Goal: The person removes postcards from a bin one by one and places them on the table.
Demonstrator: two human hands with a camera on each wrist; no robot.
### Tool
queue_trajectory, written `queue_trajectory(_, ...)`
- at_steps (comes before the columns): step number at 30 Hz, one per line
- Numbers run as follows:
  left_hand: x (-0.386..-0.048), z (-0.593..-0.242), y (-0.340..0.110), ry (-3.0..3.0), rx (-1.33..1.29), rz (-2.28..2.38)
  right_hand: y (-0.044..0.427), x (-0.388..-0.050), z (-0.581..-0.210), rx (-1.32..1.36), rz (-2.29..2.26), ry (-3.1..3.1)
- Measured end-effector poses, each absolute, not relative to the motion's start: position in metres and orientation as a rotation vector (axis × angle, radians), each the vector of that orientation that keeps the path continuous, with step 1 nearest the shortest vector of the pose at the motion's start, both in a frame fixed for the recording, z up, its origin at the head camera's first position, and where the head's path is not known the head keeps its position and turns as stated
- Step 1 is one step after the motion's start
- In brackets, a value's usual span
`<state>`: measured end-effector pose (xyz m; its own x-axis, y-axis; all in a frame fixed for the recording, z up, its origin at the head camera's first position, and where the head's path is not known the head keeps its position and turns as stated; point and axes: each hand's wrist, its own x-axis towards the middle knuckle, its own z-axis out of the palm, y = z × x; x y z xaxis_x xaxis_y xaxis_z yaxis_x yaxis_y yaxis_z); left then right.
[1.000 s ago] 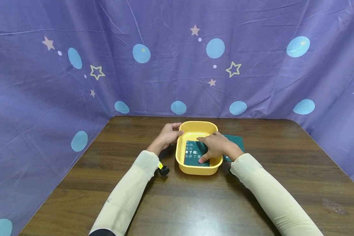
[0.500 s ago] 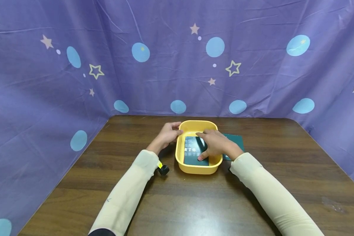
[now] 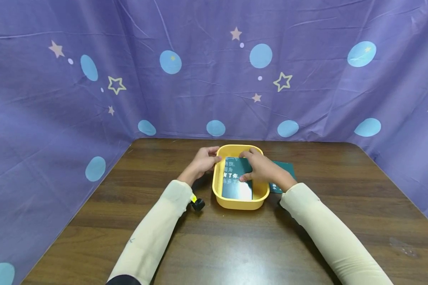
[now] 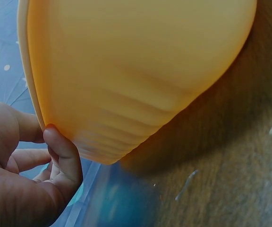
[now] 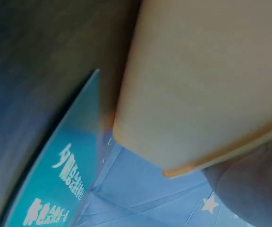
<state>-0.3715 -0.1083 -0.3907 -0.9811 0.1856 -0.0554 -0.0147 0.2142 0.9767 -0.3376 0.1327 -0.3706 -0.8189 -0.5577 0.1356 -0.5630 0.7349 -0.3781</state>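
A yellow rectangular basket (image 3: 232, 204) stands on the table, its wall filling much of the left wrist view (image 4: 126, 56) and the right wrist view (image 5: 197, 75). The left hand (image 3: 201, 163) pinches its left rim between thumb and fingers, also plain in the left wrist view (image 4: 27, 184). Inside lies a dark green booklet (image 3: 233, 188) with pale writing. Over the booklet's upper right part is the right hand (image 3: 265, 168), thumb and fingers spread, the thumb at its surface; contact is hard to tell. In the right wrist view the rim hides the fingers of that hand (image 5: 254, 184).
Another green booklet (image 3: 286, 168) lies on the wooden table (image 3: 217, 245) just right of the basket, partly behind the right hand; its corner shows in the right wrist view (image 5: 63, 175). A purple curtain (image 3: 207, 71) with stars and blue dots hangs around the table's back and sides.
The right hand has shifted toward the basket's far end, its thumb moving up the booklet. The booklet in the basket has also slid farther back. The left hand keeps its place on the rim.
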Motion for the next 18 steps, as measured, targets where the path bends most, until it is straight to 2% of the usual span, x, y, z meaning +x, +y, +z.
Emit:
queue_trajectory(9, -0.372, -0.391, -0.108, 2.333, 0.167, 1.858, 0.141, -0.334, -0.355, 0.989, 0.994, -2.724)
queue_trajectory(18, -0.372, -0.391, -0.108, 2.333, 0.162, 1.862, 0.146, -0.328, -0.337, 0.921, 1.108, -2.664)
